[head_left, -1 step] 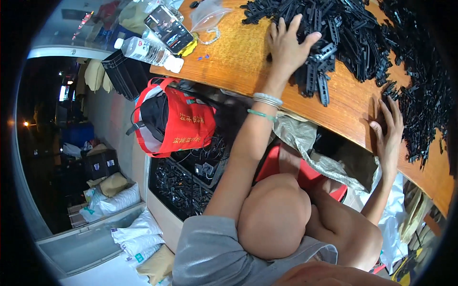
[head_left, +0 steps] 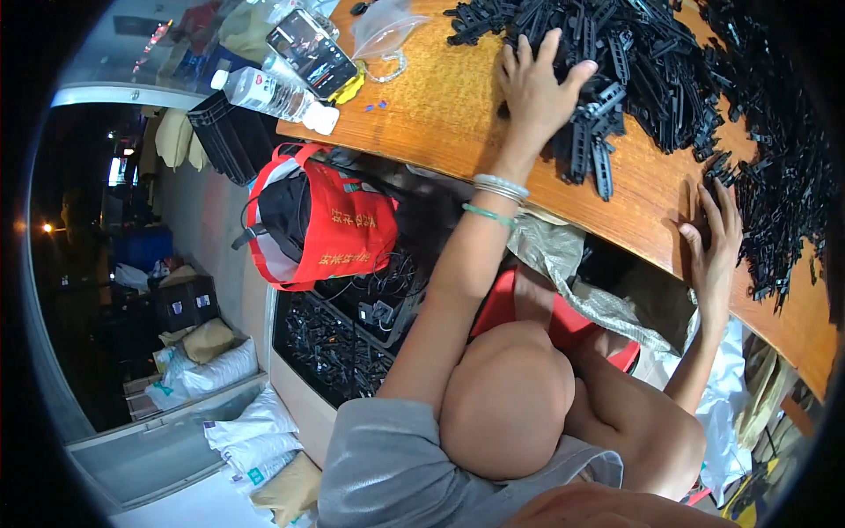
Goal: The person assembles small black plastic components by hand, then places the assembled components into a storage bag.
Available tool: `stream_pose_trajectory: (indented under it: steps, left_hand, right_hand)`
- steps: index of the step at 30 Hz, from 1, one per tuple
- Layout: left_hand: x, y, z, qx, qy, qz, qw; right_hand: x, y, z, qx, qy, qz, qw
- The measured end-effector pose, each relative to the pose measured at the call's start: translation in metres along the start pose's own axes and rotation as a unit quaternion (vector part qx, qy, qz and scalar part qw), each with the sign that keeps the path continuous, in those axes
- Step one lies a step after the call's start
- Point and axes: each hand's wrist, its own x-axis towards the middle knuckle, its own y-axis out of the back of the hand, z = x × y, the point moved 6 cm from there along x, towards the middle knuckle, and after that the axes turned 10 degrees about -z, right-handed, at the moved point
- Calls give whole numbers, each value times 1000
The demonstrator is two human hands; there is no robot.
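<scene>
My left hand [head_left: 541, 92], with white and green bangles [head_left: 497, 198] at its wrist, lies palm down on the wooden table with its fingers spread. Its thumb side touches a heap of slotted black plastic strips [head_left: 607, 66]; a few strips [head_left: 585, 158] stick out beside the palm toward the table's near edge. What is under the palm stays hidden. Farther right, my right hand [head_left: 717, 229] rests at the near edge with its fingers stretched out. Beside it spreads a second heap of smaller black plastic pieces [head_left: 783, 194]. Neither hand visibly grips anything.
On the table's [head_left: 440, 97] left end are a phone [head_left: 312, 55], a water bottle [head_left: 273, 97] and a clear plastic bag [head_left: 383, 26]. A red bag [head_left: 348, 224] stands below the edge, near a bin of black parts [head_left: 330, 343]. Sacking [head_left: 554, 255] hangs under the table.
My left hand has shifted slightly right and toward me, and the nearest black strips have moved a little with it. My right hand is nearly unchanged.
</scene>
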Motion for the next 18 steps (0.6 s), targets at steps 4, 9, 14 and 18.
stream_pose_trajectory:
  steps: [4,9,14,18]
  left_hand:
    - [-12,-15,20,5,36,29,999]
    - [-25,-28,36,2,29,34,999]
    - [-35,-26,49,-72,-11,33,997]
    - [-32,-1,43,-107,-71,106,986]
  right_hand:
    - [4,-5,-15,-33,-1,21,999]
    - [7,-10,-25,-29,-9,42,999]
    - [2,-7,-16,-23,-10,72,997]
    - [-1,-1,-12,-17,-9,94,995]
